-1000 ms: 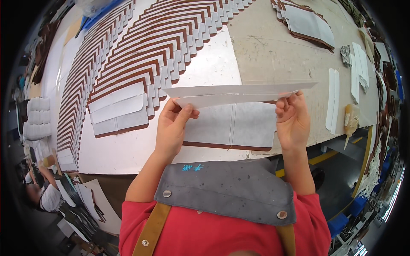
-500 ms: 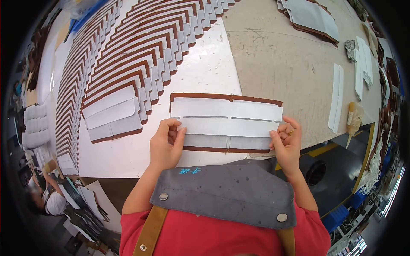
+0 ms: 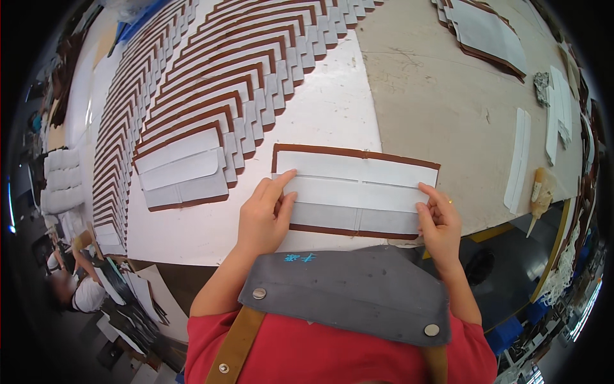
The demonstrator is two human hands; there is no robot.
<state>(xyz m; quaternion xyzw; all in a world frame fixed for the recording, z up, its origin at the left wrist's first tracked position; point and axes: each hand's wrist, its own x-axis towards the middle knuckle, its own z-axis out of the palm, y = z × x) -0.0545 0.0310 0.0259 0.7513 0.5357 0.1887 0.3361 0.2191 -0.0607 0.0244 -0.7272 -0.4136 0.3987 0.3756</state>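
Observation:
A brown leather rectangle (image 3: pixel 355 152) lies flat near the table's front edge, covered by white lining strips. The middle white strip (image 3: pixel 355 193) spans its length. My left hand (image 3: pixel 265 214) presses fingers flat on the strip's left end. On the strip's right end rest the fingertips of my right hand (image 3: pixel 438 221). Neither hand grips anything; both lie spread on the piece.
A long fanned row of similar brown-and-white pieces (image 3: pixel 211 96) curves across the white sheet (image 3: pixel 332 109) to the left and far side. Another stack (image 3: pixel 486 29) sits far right, with loose white strips (image 3: pixel 519 160) and a brush (image 3: pixel 539 195). A person (image 3: pixel 73 291) works lower left.
One second ago both hands held the white strip up in the air. It has since been lowered and laid flat on the brown piece, and the hands now press it down.

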